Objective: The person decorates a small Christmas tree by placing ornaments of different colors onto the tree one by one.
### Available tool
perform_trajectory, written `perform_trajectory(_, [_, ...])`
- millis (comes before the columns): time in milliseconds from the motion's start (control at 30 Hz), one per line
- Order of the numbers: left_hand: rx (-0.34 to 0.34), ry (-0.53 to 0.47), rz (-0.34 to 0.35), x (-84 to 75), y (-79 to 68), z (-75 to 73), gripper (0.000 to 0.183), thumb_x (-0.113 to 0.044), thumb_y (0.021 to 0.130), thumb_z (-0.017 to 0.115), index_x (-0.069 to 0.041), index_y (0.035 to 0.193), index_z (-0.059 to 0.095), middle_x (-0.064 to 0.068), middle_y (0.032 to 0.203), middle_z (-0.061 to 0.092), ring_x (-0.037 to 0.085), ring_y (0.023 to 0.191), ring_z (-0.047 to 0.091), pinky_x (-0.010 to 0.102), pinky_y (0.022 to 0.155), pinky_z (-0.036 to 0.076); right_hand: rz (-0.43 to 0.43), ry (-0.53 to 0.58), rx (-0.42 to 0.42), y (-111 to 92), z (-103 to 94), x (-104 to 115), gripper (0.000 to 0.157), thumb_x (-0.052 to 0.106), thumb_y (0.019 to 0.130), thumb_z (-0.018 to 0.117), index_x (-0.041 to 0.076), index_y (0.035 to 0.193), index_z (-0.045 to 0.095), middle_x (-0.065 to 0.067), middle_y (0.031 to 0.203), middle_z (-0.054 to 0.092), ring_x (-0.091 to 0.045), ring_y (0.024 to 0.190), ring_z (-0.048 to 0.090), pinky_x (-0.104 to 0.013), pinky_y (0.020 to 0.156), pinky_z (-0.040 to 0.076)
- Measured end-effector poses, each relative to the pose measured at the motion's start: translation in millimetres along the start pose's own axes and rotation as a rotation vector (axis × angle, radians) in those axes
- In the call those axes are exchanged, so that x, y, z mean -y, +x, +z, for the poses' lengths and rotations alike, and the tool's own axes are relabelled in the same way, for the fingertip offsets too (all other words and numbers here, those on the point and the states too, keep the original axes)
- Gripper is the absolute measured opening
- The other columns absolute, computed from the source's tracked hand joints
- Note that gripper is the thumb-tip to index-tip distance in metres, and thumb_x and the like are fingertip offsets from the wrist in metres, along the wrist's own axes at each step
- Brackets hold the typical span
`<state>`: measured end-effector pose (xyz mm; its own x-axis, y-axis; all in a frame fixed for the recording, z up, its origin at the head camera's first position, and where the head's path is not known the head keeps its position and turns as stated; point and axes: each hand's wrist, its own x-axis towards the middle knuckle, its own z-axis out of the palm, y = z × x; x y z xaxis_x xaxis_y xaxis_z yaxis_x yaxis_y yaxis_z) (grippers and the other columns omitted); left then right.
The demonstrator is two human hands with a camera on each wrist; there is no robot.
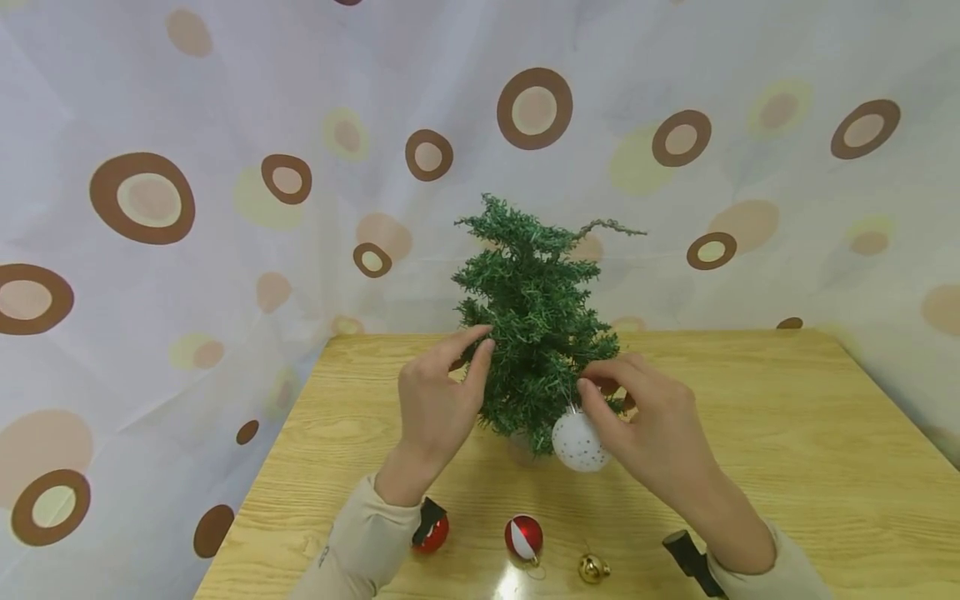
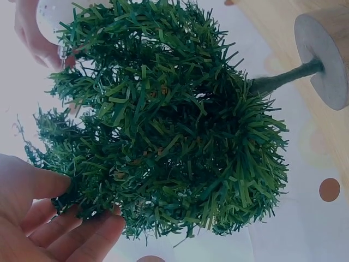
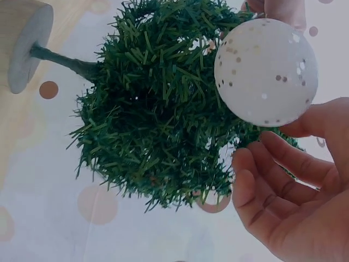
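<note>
Head: right hand (image 1: 652,417) curved beside bauble (image 1: 577,443)

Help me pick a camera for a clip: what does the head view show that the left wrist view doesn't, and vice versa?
Only the head view shows the red bauble, the red-and-white bauble, the gold bauble and the pale sleeves.

Only the left wrist view shows the bare trunk where it meets the round base.

Both show the artificial Christmas tree, the left hand, the right hand, the speckled white bauble, the wood-grain table and the spotted backdrop.
</note>
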<state>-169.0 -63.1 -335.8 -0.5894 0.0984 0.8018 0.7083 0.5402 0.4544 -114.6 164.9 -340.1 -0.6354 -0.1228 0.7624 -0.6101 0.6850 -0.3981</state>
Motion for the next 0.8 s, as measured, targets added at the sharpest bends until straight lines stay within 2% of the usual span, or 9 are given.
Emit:
perform_trajectory(167, [0.001, -0.001, 0.001, 1.4, 1.8, -0.7, 0.021, -0.013, 0.100, 0.073, -0.003, 0.117, 0.080, 0.015, 0.110, 0.081, 0.027, 0.093, 0.081, 0.038, 0.076, 0.066, -0.003, -0.014, -0.066, -9, -3.0, -6, 0.018, -0.004, 0.086, 0.078, 0.007, 0.100, 0.078, 0.000, 0.086, 0.072, -0.012, 0.075, 0.062, -0.013, 0.064, 0.046])
perform_trajectory(400, [0.007, -0.005, -0.006, 2.6, 1.6, -0.6, 0.021, -0.014, 0.101, 0.073, -0.004, 0.117, 0.080, 0.014, 0.110, 0.081, 0.026, 0.094, 0.080, 0.037, 0.077, 0.066, 0.088, -0.038, -0.063, -30, -9.1, -20, 0.018, -0.006, 0.089, 0.075, 0.004, 0.103, 0.078, 0.000, 0.088, 0.073, -0.001, 0.079, 0.060, -0.011, 0.066, 0.048])
perform_trajectory(633, [0.010, -0.024, -0.006, 4.2, 0.6, -0.1, 0.020, -0.013, 0.100, 0.073, -0.004, 0.116, 0.080, 0.015, 0.110, 0.081, 0.027, 0.095, 0.080, 0.038, 0.078, 0.066, 0.156, -0.028, 0.021, -60, -4.7, -30, 0.015, -0.003, 0.093, 0.073, 0.008, 0.103, 0.078, -0.002, 0.089, 0.075, 0.001, 0.074, 0.056, -0.013, 0.049, 0.042])
perform_trajectory(800, [0.014, -0.024, 0.002, 3.7, 1.4, -0.3, 0.020, -0.012, 0.100, 0.073, -0.004, 0.117, 0.080, 0.014, 0.111, 0.081, 0.026, 0.095, 0.080, 0.037, 0.078, 0.066, 0.139, -0.032, 0.125, -82, 5.8, -35, 0.025, -0.004, 0.088, 0.078, 0.016, 0.102, 0.078, 0.004, 0.093, 0.074, 0.001, 0.078, 0.058, -0.017, 0.056, 0.048])
